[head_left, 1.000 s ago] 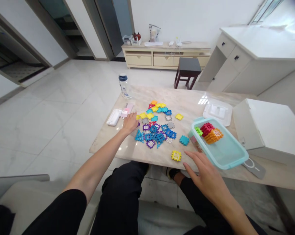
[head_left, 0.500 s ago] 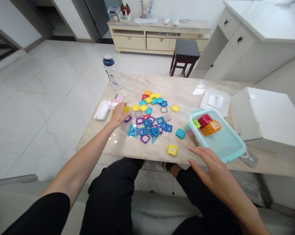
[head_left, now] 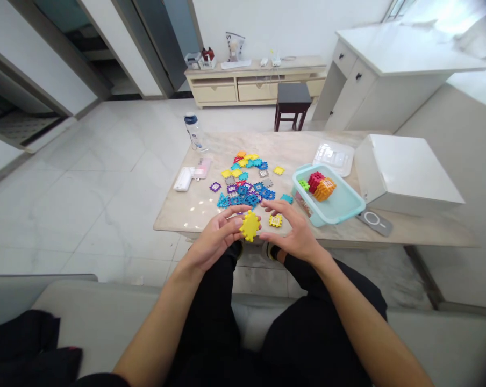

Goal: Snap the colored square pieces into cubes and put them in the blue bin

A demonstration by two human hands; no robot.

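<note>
Near the table's front edge, my left hand (head_left: pixel 218 236) holds a yellow toothed tile (head_left: pixel 250 226) between its fingers. Just right of that tile is my right hand (head_left: pixel 294 230), fingers and thumb spread, nothing in it. Beyond my right fingertips lies a yellow tile with a white window (head_left: pixel 276 220). A pile of blue and purple tiles (head_left: pixel 243 196) sits behind my hands, partly covered by them. Farther back are more yellow tiles (head_left: pixel 243 162). The turquoise tub (head_left: pixel 331 215) on the right holds red tiles (head_left: pixel 315 181), orange tiles (head_left: pixel 324 189) and green ones (head_left: pixel 304 185).
A water bottle (head_left: pixel 195 133), a white pouch (head_left: pixel 184 179) and a pink phone (head_left: pixel 203 168) are on the left of the table (head_left: pixel 174 212). To the right are a clear lid (head_left: pixel 334 157), a white box (head_left: pixel 408 172) and a grey object with a ring (head_left: pixel 375 221).
My left hand has brought the yellow tile from the left of the pile to the front middle. My right hand has moved in beside it. The view has shifted.
</note>
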